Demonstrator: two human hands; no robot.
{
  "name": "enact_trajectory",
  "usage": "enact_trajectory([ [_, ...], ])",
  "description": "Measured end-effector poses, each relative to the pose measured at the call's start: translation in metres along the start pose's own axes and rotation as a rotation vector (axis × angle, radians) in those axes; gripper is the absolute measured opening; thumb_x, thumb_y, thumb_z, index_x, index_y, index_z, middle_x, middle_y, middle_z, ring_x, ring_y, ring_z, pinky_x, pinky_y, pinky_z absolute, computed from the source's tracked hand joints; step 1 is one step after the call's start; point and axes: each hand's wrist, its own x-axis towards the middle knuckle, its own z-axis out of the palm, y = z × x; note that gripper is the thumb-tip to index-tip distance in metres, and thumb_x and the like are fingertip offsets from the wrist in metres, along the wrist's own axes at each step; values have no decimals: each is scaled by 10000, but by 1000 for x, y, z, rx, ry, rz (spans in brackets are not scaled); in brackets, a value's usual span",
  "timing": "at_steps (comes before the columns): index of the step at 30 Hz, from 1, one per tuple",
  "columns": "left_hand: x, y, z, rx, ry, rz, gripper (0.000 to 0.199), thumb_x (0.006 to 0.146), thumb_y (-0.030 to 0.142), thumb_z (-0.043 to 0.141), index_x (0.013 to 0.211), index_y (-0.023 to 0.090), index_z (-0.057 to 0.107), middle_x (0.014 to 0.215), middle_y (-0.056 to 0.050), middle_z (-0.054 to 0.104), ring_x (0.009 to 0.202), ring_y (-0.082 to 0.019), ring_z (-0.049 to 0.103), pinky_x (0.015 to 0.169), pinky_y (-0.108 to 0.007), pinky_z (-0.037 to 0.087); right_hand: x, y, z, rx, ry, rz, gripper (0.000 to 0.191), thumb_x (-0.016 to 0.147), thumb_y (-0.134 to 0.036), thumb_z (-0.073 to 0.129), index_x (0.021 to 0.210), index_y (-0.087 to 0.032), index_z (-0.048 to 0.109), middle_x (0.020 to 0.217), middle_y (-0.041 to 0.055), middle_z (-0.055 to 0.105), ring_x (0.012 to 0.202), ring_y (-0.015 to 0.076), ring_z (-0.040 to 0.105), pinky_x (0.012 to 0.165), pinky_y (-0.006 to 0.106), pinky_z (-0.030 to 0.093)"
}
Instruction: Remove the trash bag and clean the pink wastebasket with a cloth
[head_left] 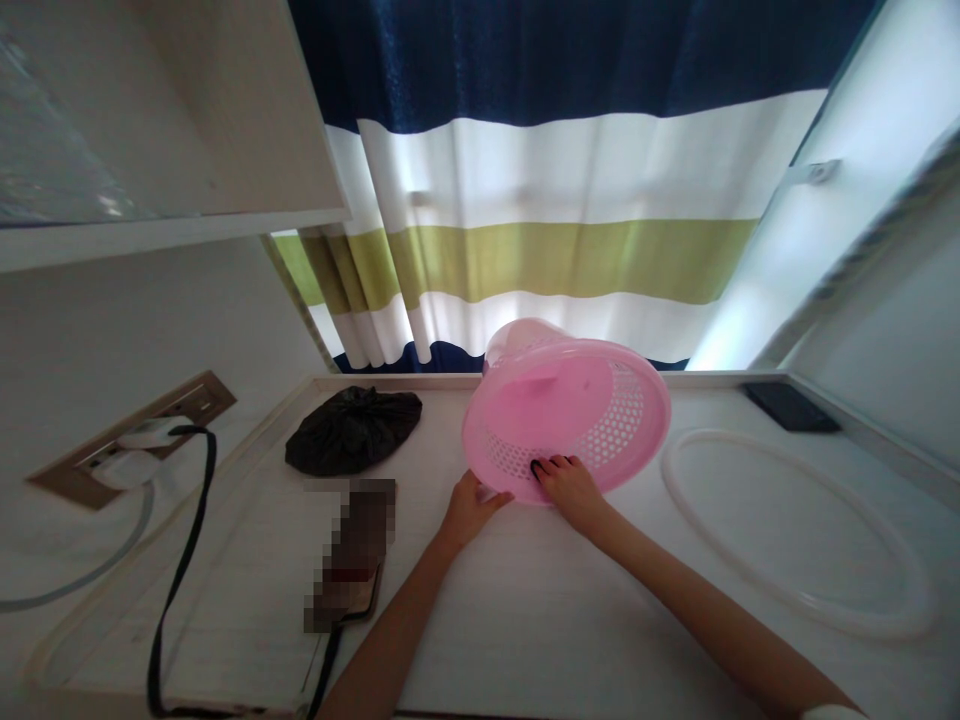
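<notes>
A pink plastic basket [536, 400] with perforated walls lies tipped on its side, its wide mouth facing me. My left hand [469, 512] grips the lower left of its rim, with the thumb along the outside. Reaching over the lower rim, my right hand [574, 492] has its fingers bent against the inner wall. A small black thing [535, 468] shows at those fingertips; its kind cannot be made out. To the right, a white ring [694, 545] lies flat on the white tabletop [517, 620].
A black plastic bag [352, 430] lies at the back left, with a blurred-out device [364, 540] in front of it. A black cable [187, 540] runs from the wall socket [202, 400]. A dark flat object [791, 407] rests at the back right, near the striped curtain [570, 260].
</notes>
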Motion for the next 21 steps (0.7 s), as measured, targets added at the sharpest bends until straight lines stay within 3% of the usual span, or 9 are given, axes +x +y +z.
enact_trajectory([
  [5,1,-2,0,-58,-19,4,463,634,346,639,1026,133,514,1023,-98,590,947,-200,538,843,-370,406,24,5,-15,-11,-86,14,246,821,-139,359,916,-150,586,884,116,617,878,212,515,694,330,364],
  [11,1,-2,-1,-12,-20,18,457,636,373,633,1015,142,522,1033,-92,582,957,-199,530,849,-366,403,44,24,-33,8,-48,66,293,800,-107,353,959,-198,582,918,84,620,882,194,515,688,300,365],
  [14,1,-1,-2,6,-21,28,440,640,371,630,1001,142,528,1028,-99,584,957,-202,530,850,-368,399,53,28,-28,-24,-14,66,285,810,-117,342,942,-189,585,917,89,620,899,200,513,704,313,365],
  [21,0,-3,-1,56,12,41,464,633,398,628,1004,141,520,1032,-103,577,955,-208,528,841,-359,397,51,24,-10,-34,-114,-24,269,835,-163,339,950,-190,580,880,76,633,847,193,554,703,320,374],
])
